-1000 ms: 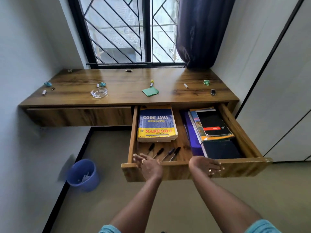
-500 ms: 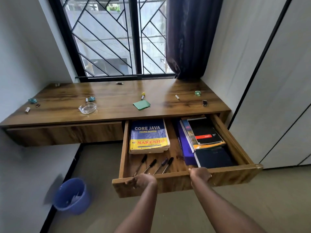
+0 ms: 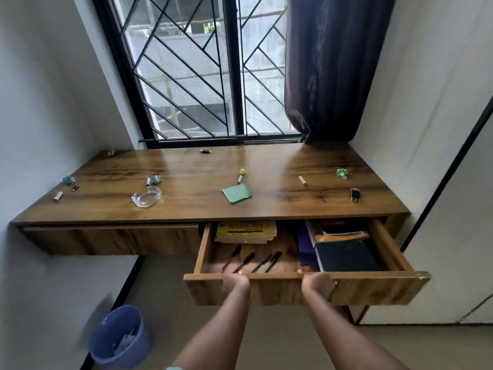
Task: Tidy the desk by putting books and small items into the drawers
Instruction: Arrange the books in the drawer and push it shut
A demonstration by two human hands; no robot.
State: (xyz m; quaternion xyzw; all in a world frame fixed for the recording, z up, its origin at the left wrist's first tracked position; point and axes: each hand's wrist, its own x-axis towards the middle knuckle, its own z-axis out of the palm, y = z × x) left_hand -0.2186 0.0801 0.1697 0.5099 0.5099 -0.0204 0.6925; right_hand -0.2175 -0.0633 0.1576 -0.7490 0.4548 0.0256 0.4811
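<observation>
As hands (image 3: 236, 281) (image 3: 317, 283) grip drawer (image 3: 373, 288), maybe 4 pens (image 3: 244, 262)

My left hand (image 3: 236, 281) and right hand (image 3: 318, 283) are both bare, and I see only their backs and knuckles, the fingers too blurred to make out. Both forearms (image 3: 221, 329) are uncovered along all of their visible length. The only clothing I can see is a thin sliver of light teal sleeve (image 3: 174, 367) at the very bottom edge, by my left arm.

Left hand (image 3: 236, 281), right hand (image 3: 317, 283) grip drawer (image 3: 373, 288) front.
</observation>
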